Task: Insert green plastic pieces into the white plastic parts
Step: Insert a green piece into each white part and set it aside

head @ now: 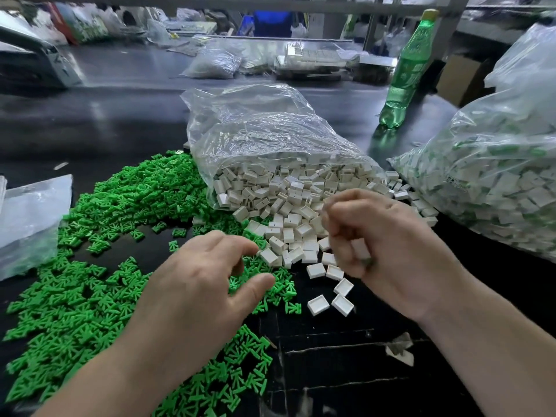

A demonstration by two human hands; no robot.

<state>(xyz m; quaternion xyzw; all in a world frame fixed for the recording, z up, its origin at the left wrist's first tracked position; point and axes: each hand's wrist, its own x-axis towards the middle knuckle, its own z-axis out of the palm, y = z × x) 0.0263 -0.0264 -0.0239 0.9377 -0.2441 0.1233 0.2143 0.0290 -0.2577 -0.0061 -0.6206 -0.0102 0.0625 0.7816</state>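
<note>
Hands below the bag [270, 139] mouth.
Blurred right hand [388, 242] grips a white part [359, 249]; left hand [204, 281] relaxed, empty.

I have bare bench [331, 380] open at bottom centre and across the upper left, while green pieces [90, 296] blanket the lower left, the spilling bag [264, 136] of white parts [288, 203] blocks the centre, and a full bag [496, 176] and bottle [403, 73] wall the right.
</note>
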